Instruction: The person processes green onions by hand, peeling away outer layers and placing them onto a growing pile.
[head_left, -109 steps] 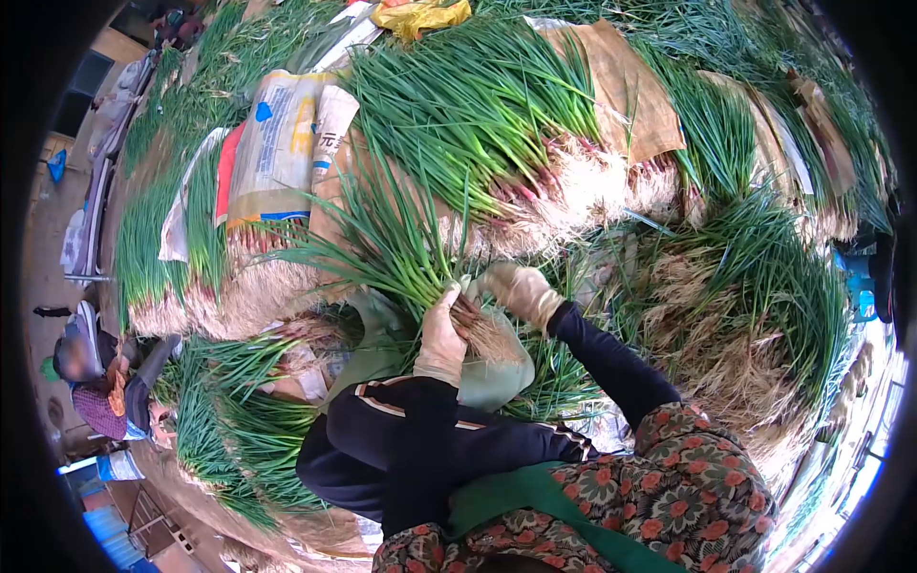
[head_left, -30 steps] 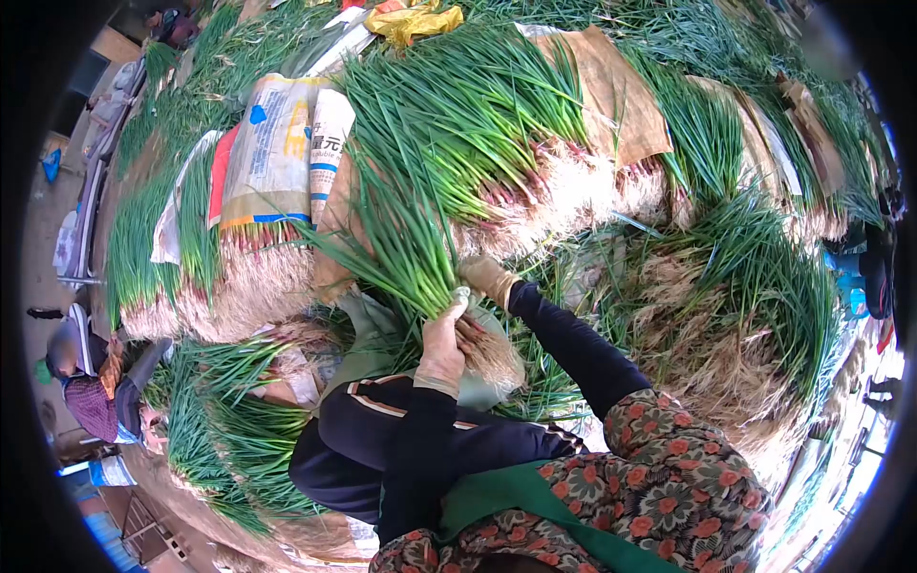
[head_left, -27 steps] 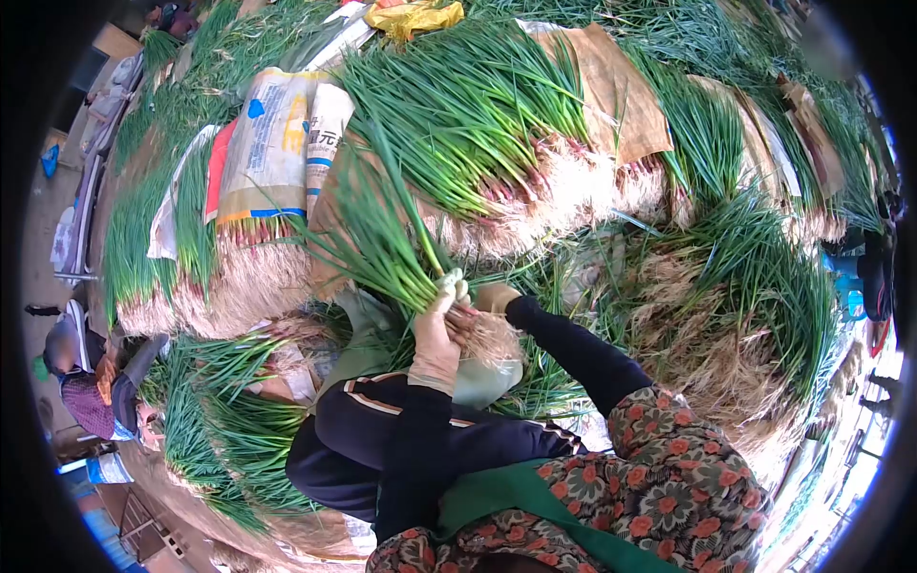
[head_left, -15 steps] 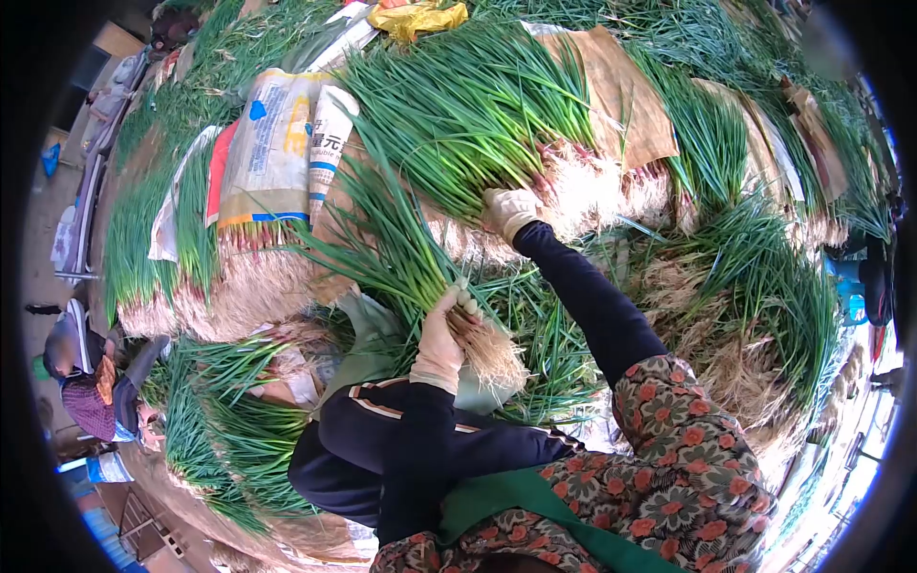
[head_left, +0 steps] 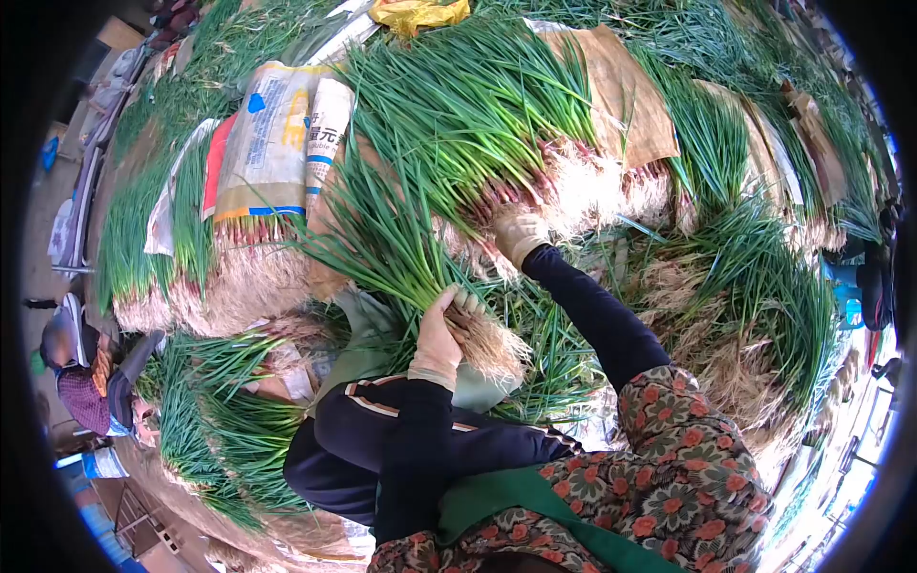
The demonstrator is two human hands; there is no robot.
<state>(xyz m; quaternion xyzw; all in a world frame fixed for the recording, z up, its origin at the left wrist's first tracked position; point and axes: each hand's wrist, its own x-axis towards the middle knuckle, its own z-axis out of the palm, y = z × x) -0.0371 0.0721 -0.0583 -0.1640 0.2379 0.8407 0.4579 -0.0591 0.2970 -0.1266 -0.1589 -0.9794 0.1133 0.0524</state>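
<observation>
My left hand (head_left: 443, 329), in a pale glove, is closed around a bunch of green onions (head_left: 406, 253). Their leaves fan up and left, while the pale roots (head_left: 492, 349) hang out to the right of my fist. My right hand (head_left: 519, 235), also gloved, is at the front root edge of a large heap of green onions (head_left: 478, 124). Its fingers look curled around a few stems there, though they are partly hidden among roots. Reddish stem bases and whitish roots of the heap face me.
Printed sacks (head_left: 270, 138) and a brown sheet (head_left: 621, 91) cover parts of the row. Loose green onions (head_left: 745, 277) with tangled roots lie to the right, more bundles (head_left: 239, 430) at lower left. A yellow bag (head_left: 420, 13) lies at the back. Another person (head_left: 91, 382) sits at far left.
My right hand has shifted slightly down and right, from the stem bases to the root ends of the heap. My left hand still grips its bunch, almost unmoved. The view has shifted slightly.
</observation>
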